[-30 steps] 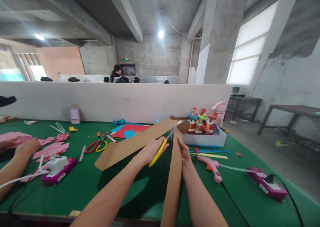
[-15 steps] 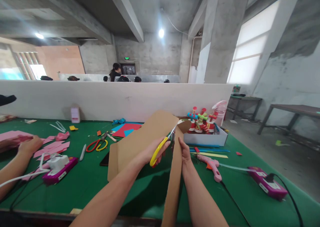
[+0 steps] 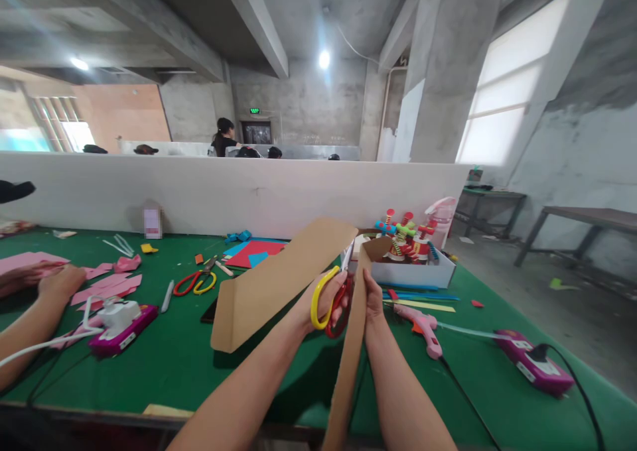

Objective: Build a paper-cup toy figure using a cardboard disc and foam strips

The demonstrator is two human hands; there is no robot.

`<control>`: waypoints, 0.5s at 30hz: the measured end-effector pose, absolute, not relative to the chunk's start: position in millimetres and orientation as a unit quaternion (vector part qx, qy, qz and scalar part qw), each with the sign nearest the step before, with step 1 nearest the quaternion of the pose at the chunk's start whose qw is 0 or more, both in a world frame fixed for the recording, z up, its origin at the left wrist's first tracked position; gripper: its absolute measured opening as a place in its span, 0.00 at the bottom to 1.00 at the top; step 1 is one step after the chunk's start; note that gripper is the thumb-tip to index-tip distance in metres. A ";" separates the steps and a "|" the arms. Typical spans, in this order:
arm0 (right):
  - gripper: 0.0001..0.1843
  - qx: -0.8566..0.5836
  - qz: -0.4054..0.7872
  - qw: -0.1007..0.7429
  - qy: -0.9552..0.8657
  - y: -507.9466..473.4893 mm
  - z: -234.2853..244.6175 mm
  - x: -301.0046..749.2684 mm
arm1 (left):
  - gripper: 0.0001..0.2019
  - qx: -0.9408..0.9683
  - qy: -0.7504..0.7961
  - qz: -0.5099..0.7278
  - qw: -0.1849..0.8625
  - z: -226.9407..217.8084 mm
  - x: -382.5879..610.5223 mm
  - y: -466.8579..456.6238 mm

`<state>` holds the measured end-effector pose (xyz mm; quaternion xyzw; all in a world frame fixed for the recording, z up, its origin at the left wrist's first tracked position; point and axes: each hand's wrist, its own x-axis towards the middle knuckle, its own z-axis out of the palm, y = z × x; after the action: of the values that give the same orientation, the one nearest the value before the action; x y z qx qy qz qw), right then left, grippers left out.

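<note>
My left hand (image 3: 326, 305) grips scissors with one yellow and one red handle (image 3: 321, 298). Their blades point away from me, between two stretches of brown cardboard. To the left lies the broad cardboard piece (image 3: 283, 282), its near end bent along a crease. A long, narrow cardboard strip (image 3: 352, 345) runs toward me on the right, its far end bent over to the right. My right hand (image 3: 372, 295) is closed on this strip near the bend. Whether strip and broad piece are joined at the far end, I cannot tell.
A white box (image 3: 408, 275) of colourful figures stands behind my right hand. A pink glue gun (image 3: 423, 328) and purple power strip (image 3: 535, 361) lie right. Left are another pair of scissors (image 3: 196, 283), a second power strip (image 3: 124, 331) and a co-worker's hands (image 3: 60, 282) with pink sheets.
The scissors have turned in my left hand, showing both handles more fully, and moved slightly right. The strip's far end has swung, and a wider gap shows between it and the broad piece.
</note>
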<state>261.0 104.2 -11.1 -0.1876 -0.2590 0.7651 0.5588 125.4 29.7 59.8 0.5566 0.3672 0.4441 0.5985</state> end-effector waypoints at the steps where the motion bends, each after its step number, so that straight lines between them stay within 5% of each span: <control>1: 0.17 -0.180 0.760 0.569 -0.256 104.8 -10.5 261.0 | 0.24 0.549 0.360 0.450 0.605 58.8 124.0 29.0; 5: 0.19 -0.165 0.751 0.584 -0.261 108.0 -7.4 261.0 | 0.20 0.528 0.386 0.409 0.636 53.3 120.7 36.4; 11: 0.12 -0.250 0.727 0.600 -0.223 114.9 -0.7 261.7 | 0.22 0.560 0.528 0.438 0.464 41.5 127.9 72.7; 15: 0.13 -0.249 0.740 0.580 -0.233 117.3 1.4 260.3 | 0.19 0.593 0.512 0.424 0.455 38.0 129.6 83.8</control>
<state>260.3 117.3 1.4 -0.2494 -0.2330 0.7398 0.5798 129.6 83.8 38.0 0.5926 0.5123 0.4238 0.4546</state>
